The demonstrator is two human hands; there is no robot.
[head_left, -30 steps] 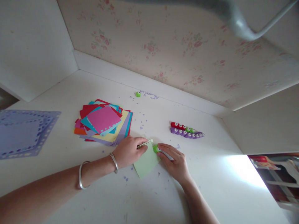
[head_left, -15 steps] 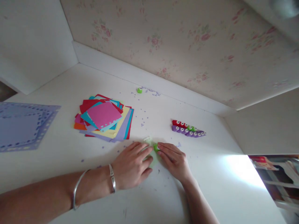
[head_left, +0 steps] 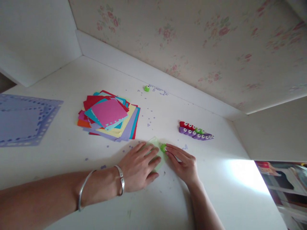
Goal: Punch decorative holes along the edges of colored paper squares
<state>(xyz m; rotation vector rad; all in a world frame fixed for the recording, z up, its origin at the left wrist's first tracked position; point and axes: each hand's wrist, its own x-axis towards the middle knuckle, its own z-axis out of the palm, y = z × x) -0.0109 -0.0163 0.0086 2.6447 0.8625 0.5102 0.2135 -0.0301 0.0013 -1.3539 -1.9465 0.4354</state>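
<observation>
A pale green paper [head_left: 154, 141] is being held down on the worktop [head_left: 134, 210] by the left hand [head_left: 139, 167], its fingers loosely spread, while a small green figure [head_left: 163, 148] is being pinched at the paper's right side by the right hand [head_left: 183, 163]. Around them, a coloured paper stack [head_left: 109, 111], lilac sheets [head_left: 20, 123], two figure rows [head_left: 195, 131] and a lone green figure [head_left: 146, 88] are being supported.

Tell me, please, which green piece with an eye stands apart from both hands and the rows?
The green piece at the back, beside scattered purple bits. Another is at the right hand's fingertips; two more sit in the rows.
</observation>
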